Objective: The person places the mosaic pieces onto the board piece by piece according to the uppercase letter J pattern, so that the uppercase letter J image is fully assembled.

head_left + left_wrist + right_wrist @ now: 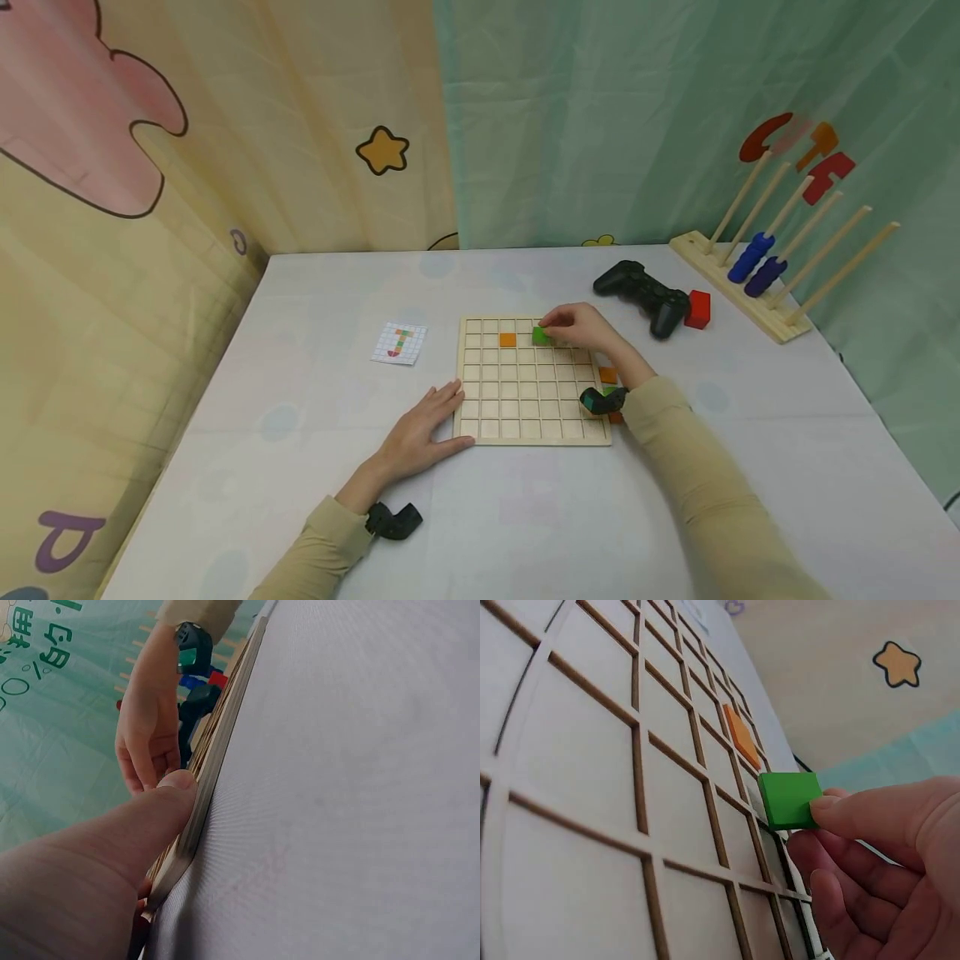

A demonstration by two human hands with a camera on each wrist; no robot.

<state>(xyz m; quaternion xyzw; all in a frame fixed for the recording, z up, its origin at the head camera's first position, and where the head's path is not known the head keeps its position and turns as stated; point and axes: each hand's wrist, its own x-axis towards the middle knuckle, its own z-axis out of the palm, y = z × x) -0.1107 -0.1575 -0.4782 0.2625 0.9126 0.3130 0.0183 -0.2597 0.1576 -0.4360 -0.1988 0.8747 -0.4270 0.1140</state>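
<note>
The desk [225,417] is backed by curtains [540,125]; near the frame's centre, the green tile [539,337] is pinched by the right hand [583,327] over the board's [530,389] upper part, right of the orange tile [507,340]; bare cells are seen below; the lower-left corner is touched by the left hand [420,435], thumb spread from fingers.

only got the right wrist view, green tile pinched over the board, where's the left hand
Observer: The left hand is at the near left corner of the board, thumb touching its edge.
Operator: ok, what's along the board's right side
Observer: An orange tile lies on the tabletop there, just outside the grid.
Operator: and farther off past that corner
Observer: A black game controller lies beyond the far right corner, next to a red block.
</note>
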